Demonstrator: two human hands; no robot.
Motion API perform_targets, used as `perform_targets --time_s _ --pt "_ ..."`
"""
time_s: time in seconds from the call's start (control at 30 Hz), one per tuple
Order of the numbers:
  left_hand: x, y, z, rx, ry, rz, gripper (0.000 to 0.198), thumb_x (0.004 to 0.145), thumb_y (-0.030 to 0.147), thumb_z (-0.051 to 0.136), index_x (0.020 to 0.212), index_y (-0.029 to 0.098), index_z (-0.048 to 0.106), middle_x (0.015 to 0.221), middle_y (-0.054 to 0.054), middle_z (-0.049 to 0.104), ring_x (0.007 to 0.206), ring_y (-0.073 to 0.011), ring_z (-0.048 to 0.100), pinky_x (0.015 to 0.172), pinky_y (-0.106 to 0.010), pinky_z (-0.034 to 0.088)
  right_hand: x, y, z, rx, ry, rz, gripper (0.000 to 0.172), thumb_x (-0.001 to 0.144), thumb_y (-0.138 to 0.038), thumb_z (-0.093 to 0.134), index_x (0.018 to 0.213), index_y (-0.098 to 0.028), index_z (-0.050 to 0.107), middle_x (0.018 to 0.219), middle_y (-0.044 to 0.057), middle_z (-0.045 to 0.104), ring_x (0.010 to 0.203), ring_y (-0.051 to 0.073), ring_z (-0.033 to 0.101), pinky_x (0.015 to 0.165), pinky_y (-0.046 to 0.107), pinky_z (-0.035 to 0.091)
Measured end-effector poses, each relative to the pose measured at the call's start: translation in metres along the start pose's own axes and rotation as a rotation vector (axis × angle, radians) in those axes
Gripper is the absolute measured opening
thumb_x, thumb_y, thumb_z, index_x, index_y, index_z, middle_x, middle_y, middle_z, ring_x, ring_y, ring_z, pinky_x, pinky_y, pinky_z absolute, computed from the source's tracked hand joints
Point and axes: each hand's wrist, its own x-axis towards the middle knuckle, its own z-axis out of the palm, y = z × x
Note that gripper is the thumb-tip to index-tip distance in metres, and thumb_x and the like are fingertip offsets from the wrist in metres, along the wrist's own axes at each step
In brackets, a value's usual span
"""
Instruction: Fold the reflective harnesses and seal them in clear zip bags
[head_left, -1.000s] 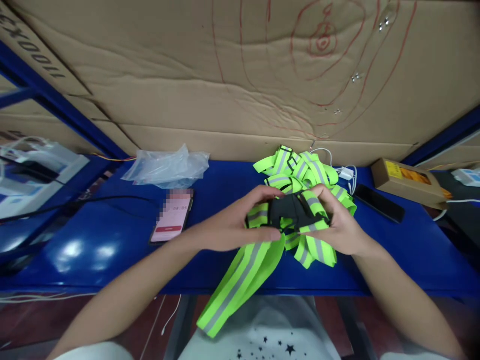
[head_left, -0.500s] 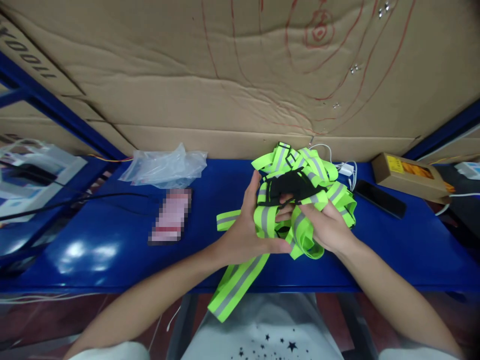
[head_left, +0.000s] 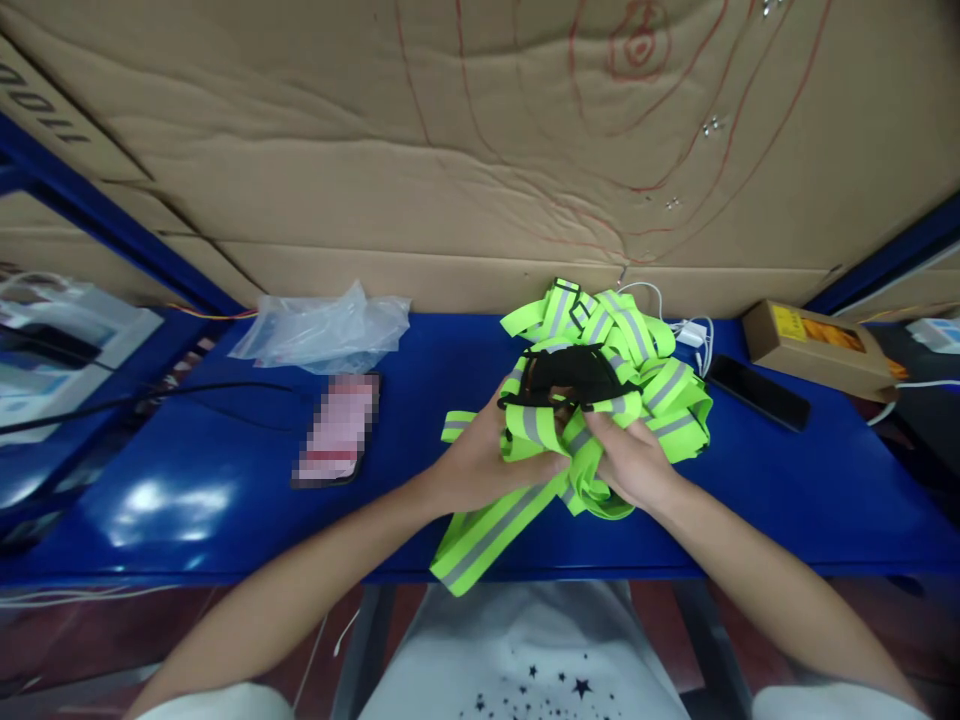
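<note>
Neon straps (head_left: 660, 385) | left hand (head_left: 480, 462), right hand (head_left: 634, 465) clutching | fingers partly buried

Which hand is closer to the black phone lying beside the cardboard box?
Right. The right hand, gripping the reflective straps, sits just left of the black phone; the left hand holds the same bundle farther left, beyond the right hand.
</note>
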Motion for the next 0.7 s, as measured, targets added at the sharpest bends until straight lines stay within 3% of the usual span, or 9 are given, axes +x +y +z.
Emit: perform_targets --time_s 0.1,0.17,0.33,0.43,0.57,0.7 --pt "0.000 -0.002 -0.008 -0.222 -0.102 -0.017 0.078 0.075 0.047 0.084 0.143 0.021 0.054 0.143 -0.014 0.059 0.134 -0.0323 0.055 0.114 -0.048 0.043 0.003 0.000 0.000 0.091 0.019 0.013 0.065 0.085 -0.075 0.062 0.126 -0.026 0.066 0.108 0.010 0.076 0.115 0.032 0.070 0.098 0.048 0.060" --pt "0.000 -0.004 -0.009 -0.292 -0.074 -0.057 0.084 0.068 0.051 0.089 0.139 0.021 0.056 0.137 -0.013 0.064 0.128 -0.0319 0.060 0.109 -0.045 0.048 0.004 -0.002 -0.001 0.038 0.002 -0.026 0.063 0.088 -0.074 0.058 0.127 -0.026 0.067 0.108 0.009 0.076 0.120 0.031 0.068 0.104 0.049 0.056" --pt "-0.003 -0.011 0.002 -0.097 0.093 -0.195 0.045 0.074 0.048 0.085 0.103 0.016 0.071 0.105 -0.008 0.075 0.103 -0.0257 0.068 0.096 -0.039 0.054 0.000 0.000 -0.004 -0.289 -0.092 -0.182 0.041 0.101 -0.058 0.048 0.124 -0.033 0.070 0.115 0.006 0.074 0.128 0.027 0.063 0.113 0.048 0.049" --pt "-0.007 -0.012 0.005 -0.029 0.135 -0.219 0.035 0.078 0.044 0.080 0.096 0.016 0.071 0.099 -0.005 0.074 0.097 -0.0230 0.068 0.093 -0.038 0.054 0.000 0.004 -0.008 -0.356 -0.132 -0.237 0.033 0.102 -0.051 0.051 0.114 -0.033 0.076 0.120 0.005 0.073 0.134 0.027 0.059 0.117 0.048 0.045" --pt "-0.010 -0.014 0.004 -0.091 0.099 -0.259 0.034 0.074 0.043 0.082 0.094 0.018 0.070 0.097 -0.003 0.074 0.097 -0.0245 0.067 0.091 -0.038 0.055 0.004 0.010 -0.012 -0.349 -0.221 -0.209 0.039 0.099 -0.056 0.055 0.124 -0.032 0.073 0.125 0.005 0.072 0.136 0.028 0.057 0.119 0.048 0.043" --pt "-0.011 -0.017 0.007 -0.173 0.087 -0.285 0.039 0.067 0.042 0.087 0.092 0.019 0.068 0.094 -0.003 0.075 0.102 -0.0283 0.066 0.092 -0.040 0.056 0.003 0.015 -0.012 -0.384 -0.355 -0.203 0.052 0.101 -0.056 0.050 0.148 -0.034 0.054 0.137 0.006 0.067 0.138 0.026 0.055 0.120 0.044 0.042"
